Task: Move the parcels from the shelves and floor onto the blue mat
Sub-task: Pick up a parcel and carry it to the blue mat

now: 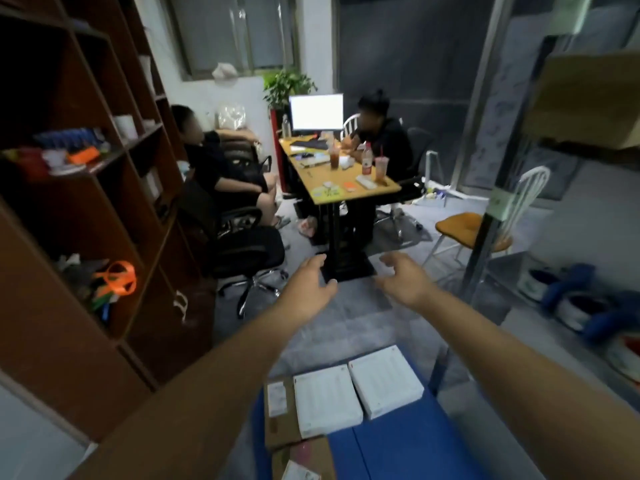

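Reaching out, nothing held.
My left hand (311,285) and right hand (405,282) stretch forward, fingers loosely spread; two flat white boxes (327,403) and brown cardboard parcels (281,424) lie on the blue mat (388,452).

No legible txt or labels.

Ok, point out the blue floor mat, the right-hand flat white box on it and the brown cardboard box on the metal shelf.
blue floor mat (398,452): head view, bare blue surface.
right-hand flat white box (384,384): head view, centre of its top.
brown cardboard box (585,98): head view, its front face.
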A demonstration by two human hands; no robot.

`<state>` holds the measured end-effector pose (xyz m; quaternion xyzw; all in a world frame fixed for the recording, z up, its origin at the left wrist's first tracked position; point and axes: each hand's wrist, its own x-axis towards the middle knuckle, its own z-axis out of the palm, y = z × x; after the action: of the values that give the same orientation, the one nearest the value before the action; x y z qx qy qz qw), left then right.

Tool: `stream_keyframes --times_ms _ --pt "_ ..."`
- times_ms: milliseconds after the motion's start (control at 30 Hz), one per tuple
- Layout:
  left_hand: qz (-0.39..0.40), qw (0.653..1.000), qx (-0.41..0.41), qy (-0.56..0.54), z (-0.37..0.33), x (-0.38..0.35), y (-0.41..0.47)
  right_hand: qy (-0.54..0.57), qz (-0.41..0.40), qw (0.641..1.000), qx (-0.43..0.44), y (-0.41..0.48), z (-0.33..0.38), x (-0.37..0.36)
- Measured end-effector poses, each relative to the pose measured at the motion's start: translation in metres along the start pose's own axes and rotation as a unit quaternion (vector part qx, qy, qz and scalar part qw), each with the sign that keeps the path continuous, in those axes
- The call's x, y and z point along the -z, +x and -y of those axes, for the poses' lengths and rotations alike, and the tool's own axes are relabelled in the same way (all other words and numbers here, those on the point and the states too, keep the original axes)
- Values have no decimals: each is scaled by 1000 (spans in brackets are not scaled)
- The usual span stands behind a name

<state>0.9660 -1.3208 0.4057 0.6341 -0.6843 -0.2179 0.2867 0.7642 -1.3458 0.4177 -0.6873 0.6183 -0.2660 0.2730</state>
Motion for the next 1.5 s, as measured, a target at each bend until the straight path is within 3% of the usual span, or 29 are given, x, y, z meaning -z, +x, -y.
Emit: stream_keyframes --times_ms 300,633,933,1133,1500 --pt "76 980 -184 19 -100 52 -29 -76 -144 986 -15 -104 68 93" --pt "179 910 -374 -9 -182 7 -141 -118 -267 932 -213 -324 45 123" --pt "326 784 -526 -41 -293 -67 -357 -136 -383 830 -382 -579 19 150" --pt "407 699 -587 -48 -360 -113 -508 -101 -443 772 -445 -755 -4 164" --pt "493 584 -644 -49 -463 -199 -798 -126 -438 655 -602 -1094 -12 153"
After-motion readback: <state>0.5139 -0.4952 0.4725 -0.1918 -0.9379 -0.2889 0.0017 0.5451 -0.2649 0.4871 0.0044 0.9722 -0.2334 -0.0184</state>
